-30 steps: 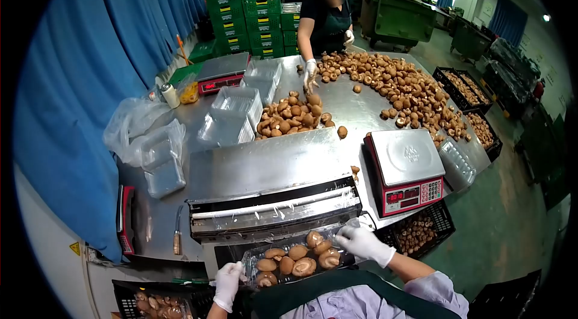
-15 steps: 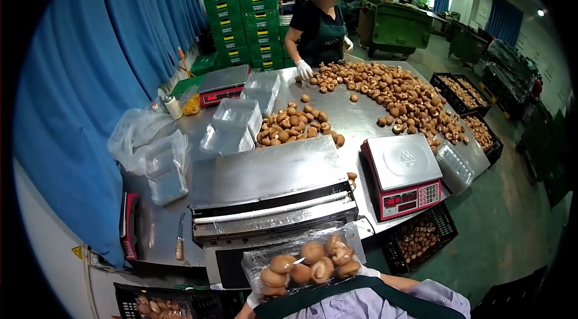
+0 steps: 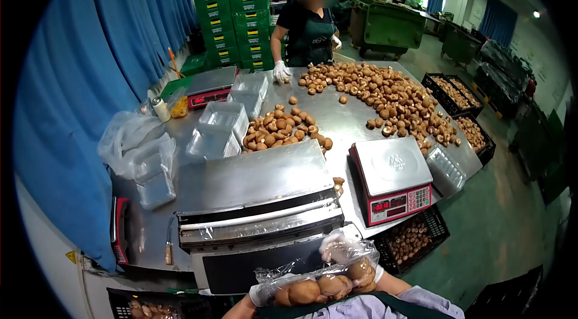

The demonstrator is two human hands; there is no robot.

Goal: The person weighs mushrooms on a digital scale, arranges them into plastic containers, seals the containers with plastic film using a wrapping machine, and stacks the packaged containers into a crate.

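Note:
A film-wrapped pack of large brown mushrooms (image 3: 319,288) is close to my body, tilted, at the front of the wrapping machine (image 3: 259,198). My left hand (image 3: 262,292), in a white glove, grips its left end, fingers partly hidden. Gloved too, my right hand (image 3: 342,243) is bent around the far right side of the pack, its fingers closed against the clear film. Loose film bunches along the pack's upper edge. Just beyond the pack lies the machine's dark flat plate (image 3: 259,263).
A red-and-silver scale (image 3: 394,174) stands at right, near a mushroom heap (image 3: 391,90). Clear trays (image 3: 223,117) and a smaller mushroom pile (image 3: 280,129) lie behind the machine. A knife (image 3: 168,247) lies left. Across the table, a co-worker (image 3: 307,30) has one gloved hand on it.
The pack has tipped toward my body, and my right hand has come up over its far side. The co-worker's hand has shifted left along the table; my view has turned slightly.

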